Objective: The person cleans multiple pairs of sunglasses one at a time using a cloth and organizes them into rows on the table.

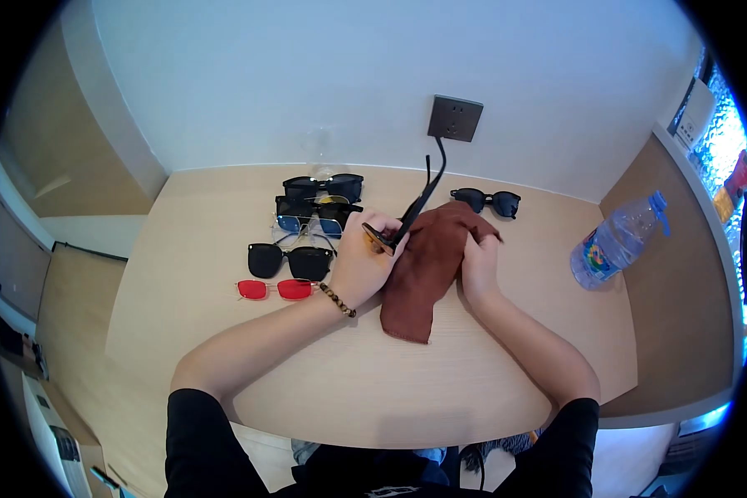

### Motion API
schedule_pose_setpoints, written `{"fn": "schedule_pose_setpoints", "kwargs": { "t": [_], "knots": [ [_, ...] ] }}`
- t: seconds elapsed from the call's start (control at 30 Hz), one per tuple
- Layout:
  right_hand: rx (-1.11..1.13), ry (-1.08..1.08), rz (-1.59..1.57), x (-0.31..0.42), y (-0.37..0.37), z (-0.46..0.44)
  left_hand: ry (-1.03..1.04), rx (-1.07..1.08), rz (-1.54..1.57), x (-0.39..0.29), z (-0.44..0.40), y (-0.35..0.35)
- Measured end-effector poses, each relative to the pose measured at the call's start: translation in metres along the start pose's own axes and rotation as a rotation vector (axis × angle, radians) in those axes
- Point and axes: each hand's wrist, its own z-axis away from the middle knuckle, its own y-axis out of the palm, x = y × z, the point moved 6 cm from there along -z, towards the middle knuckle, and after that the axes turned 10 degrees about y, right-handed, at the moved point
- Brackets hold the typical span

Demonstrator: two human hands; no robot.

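Note:
My left hand (363, 261), with a beaded bracelet at the wrist, is closed around a pair of glasses (415, 207). Their dark temples point up and away from me, and an amber-looking lens shows at the fingers. A brown cloth (423, 278) hangs between my hands and partly covers the glasses. My right hand (480, 261) grips the cloth's right side, thumb on top; its other fingers are hidden behind the fabric. Just left of my left hand lie black sunglasses (290, 261) and red-lensed glasses (275, 289) on the table.
More eyewear lies at the back left of the table (183, 290), including black sunglasses (324, 187) and blue-lensed glasses (307, 224). Other dark sunglasses (486, 202) rest behind my right hand. A plastic water bottle (610, 245) stands near the right side panel (681, 274). A socket (455, 118) is on the wall.

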Motion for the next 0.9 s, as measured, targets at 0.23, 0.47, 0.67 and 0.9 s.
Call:
{"fn": "schedule_pose_setpoints", "kwargs": {
  "t": [0.23, 0.47, 0.67, 0.9],
  "knots": [
    [-0.096, 0.062, -0.089, -0.009, -0.002, -0.006, -0.038, -0.072, 0.22, 0.0, 0.001, 0.0],
    [-0.029, 0.127, -0.335, -0.011, -0.009, -0.012, -0.264, -0.273, 0.596, 0.01, 0.008, 0.001],
    [0.332, 0.103, -0.11, 0.004, 0.021, 0.009, -0.275, -0.135, 0.609, 0.012, 0.008, 0.007],
    [0.329, 0.115, 0.077, 0.003, 0.032, 0.011, -0.143, -0.032, 0.547, 0.002, 0.004, 0.007]
  ]
}}
